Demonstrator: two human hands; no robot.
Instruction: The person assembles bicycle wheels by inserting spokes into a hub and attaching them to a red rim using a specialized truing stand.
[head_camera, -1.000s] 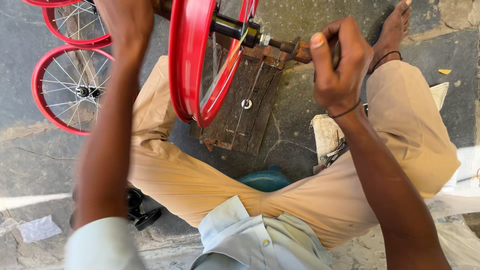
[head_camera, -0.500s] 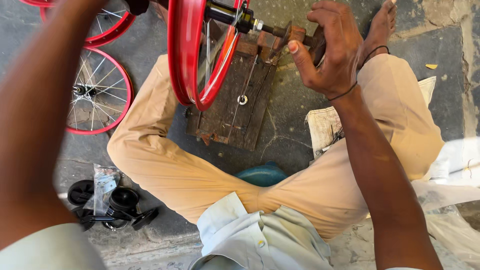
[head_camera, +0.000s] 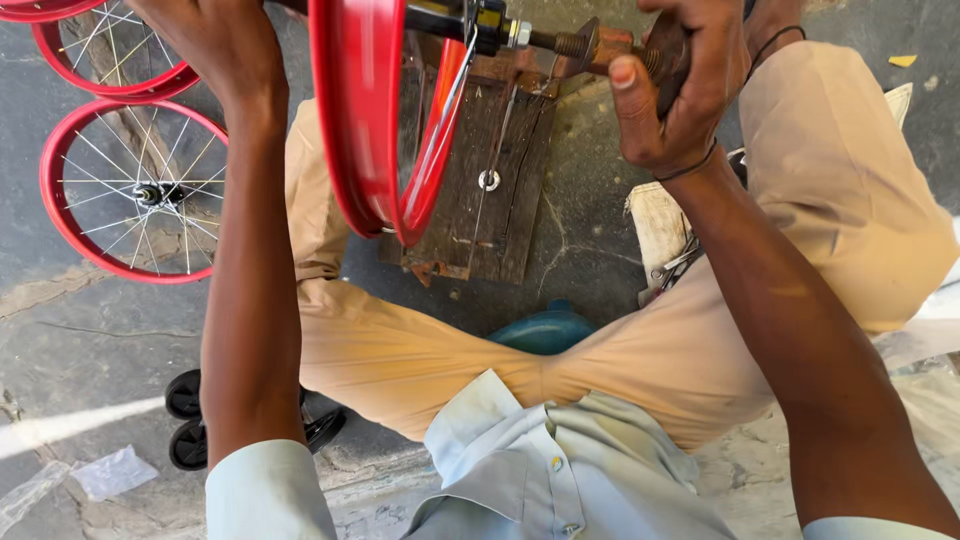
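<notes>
I sit cross-legged on the stone floor with the red rim standing upright before me, edge-on, above a worn wooden block. My left hand is up at the rim's far left side near the top of the view; the fingers are cut off there, so I cannot tell whether they clasp the rim or only steady it. My right hand is clenched around the end of the axle, at the rusty fitting just past the nut, thumb pointing down.

As I judge it, I am in the middle of working on the hub: the wheel is held up by its axle while I tighten or adjust that end. The next move seems to call for a firm twist from the right wrist while the left keeps the rim from turning or tipping, and the spokes should stay clear of the block.

Two finished wheels lie flat on the floor to my left. Small black parts sit by my left knee, beside a scrap of clear plastic.
</notes>
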